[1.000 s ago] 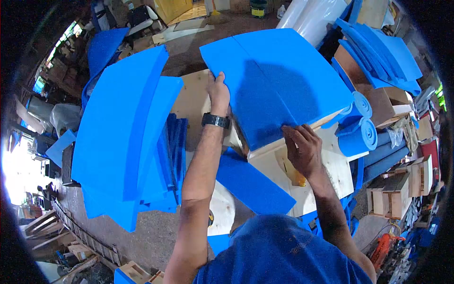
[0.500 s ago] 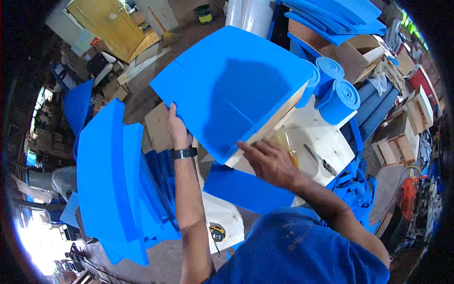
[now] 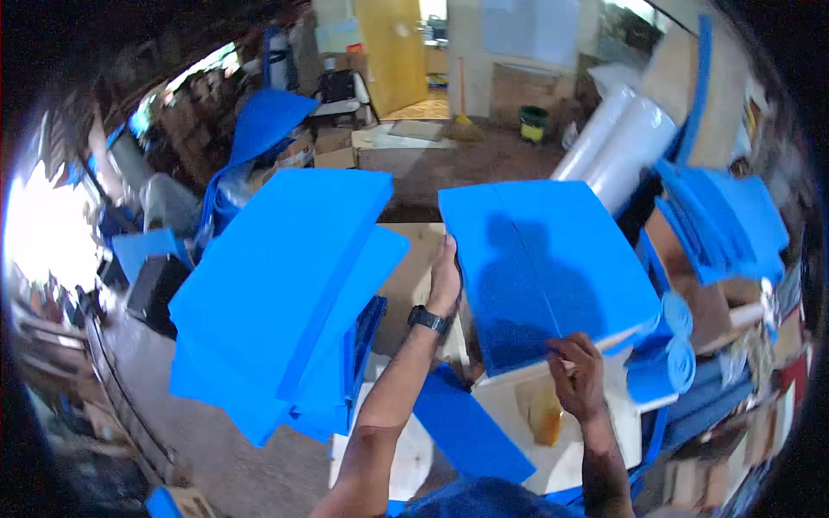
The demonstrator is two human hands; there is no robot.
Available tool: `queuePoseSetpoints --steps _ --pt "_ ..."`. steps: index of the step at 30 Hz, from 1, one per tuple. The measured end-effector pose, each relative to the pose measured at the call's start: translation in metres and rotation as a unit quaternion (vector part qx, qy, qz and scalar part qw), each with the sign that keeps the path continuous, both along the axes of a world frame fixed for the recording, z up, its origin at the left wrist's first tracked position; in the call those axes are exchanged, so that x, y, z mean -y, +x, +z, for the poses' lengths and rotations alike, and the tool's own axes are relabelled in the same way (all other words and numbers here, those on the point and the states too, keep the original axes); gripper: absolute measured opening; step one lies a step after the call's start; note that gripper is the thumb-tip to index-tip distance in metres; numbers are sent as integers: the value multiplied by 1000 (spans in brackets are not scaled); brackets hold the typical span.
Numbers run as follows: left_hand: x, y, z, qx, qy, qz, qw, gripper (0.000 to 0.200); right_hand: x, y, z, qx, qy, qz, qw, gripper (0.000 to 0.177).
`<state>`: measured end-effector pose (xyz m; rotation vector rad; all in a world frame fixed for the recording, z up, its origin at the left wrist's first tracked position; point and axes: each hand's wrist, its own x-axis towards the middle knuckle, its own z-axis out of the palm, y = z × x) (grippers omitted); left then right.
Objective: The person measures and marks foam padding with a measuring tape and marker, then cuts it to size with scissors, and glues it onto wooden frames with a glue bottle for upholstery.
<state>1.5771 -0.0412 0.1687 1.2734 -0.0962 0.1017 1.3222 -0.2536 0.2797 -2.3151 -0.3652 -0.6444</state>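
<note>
A blue foam-covered panel [image 3: 544,268] with a seam across its top and pale wood along its near edge lies in front of me. My left hand [image 3: 445,281] grips the panel's left edge, thumb up along the side. At the near edge, by the seam's end, my right hand [image 3: 577,375] has its fingers curled in a pinch; whatever is between them is hidden. Below that hand, a clear bag with amber contents [image 3: 544,419] sits on a pale wooden board [image 3: 501,397]. A blue foam strip [image 3: 475,432] lies nearer to me.
Stacked blue foam sheets [image 3: 276,276] stand on the left. Rolled blue foam [image 3: 669,367] is at the right, with more folded sheets [image 3: 730,220] behind. Plastic-wrapped rolls [image 3: 622,138], a dark bucket [image 3: 533,123] and a yellow door [image 3: 391,60] are farther back.
My view has turned, so the panel appears rotated and the doorway more central. My right hand's fingers, extended near the edge before, are now curled at the seam's end. My left hand stays on the panel.
</note>
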Motion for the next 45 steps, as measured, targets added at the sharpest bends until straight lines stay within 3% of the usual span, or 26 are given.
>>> queuePoseSetpoints --steps 1,4,6,7,8,12,14,16,17,20,21,24,28,33,40,42,43,45 --pt "-6 13 -2 5 -17 -48 999 64 7 8 7 -13 -3 -3 1000 18" --pt "-22 79 -47 -104 -12 14 994 62 12 41 22 -14 -38 -20 999 21" --pt "-17 136 -76 -4 -17 74 997 61 10 78 17 42 -93 -21 995 25" --pt "-15 167 -87 47 -16 104 993 60 -1 85 27 23 -147 7 989 44" --pt "-12 194 -92 100 -15 135 986 60 -14 87 36 3 -190 26 981 50" --pt "-5 136 7 53 62 47 996 56 -41 97 28 -84 -290 82 950 71" --pt "5 169 -26 225 10 47 973 55 -42 102 21 -107 -294 90 946 75" --pt "11 159 -3 133 -119 -51 983 53 -41 101 25 -111 -285 85 948 76" --pt "3 155 8 122 51 23 991 51 -41 98 27 -118 -285 81 948 76" --pt "12 174 -16 112 -1 -2 994 49 -43 99 28 -132 -286 83 946 76" --pt "11 158 -1 67 -52 -31 996 48 -41 100 27 -132 -286 83 946 76" --pt "4 150 6 80 47 26 995 46 -39 104 25 -133 -285 85 945 76" --pt "-1 151 2 59 88 38 994 44 -39 105 28 -143 -296 90 940 77" --pt "8 135 -1 107 59 74 990 54 -32 109 26 -148 -295 107 938 77" --pt "7 140 -15 96 -48 -60 992 69 -19 124 25 -194 -311 139 920 76" --pt "10 126 -31 93 -116 -111 983 74 -3 149 48 -145 -267 130 944 75" --pt "14 115 -38 85 -130 -122 980 76 5 164 52 -137 -120 140 973 73" --pt "20 40 17 26 -140 -112 983 80 13 187 78 -55 -105 80 990 69"
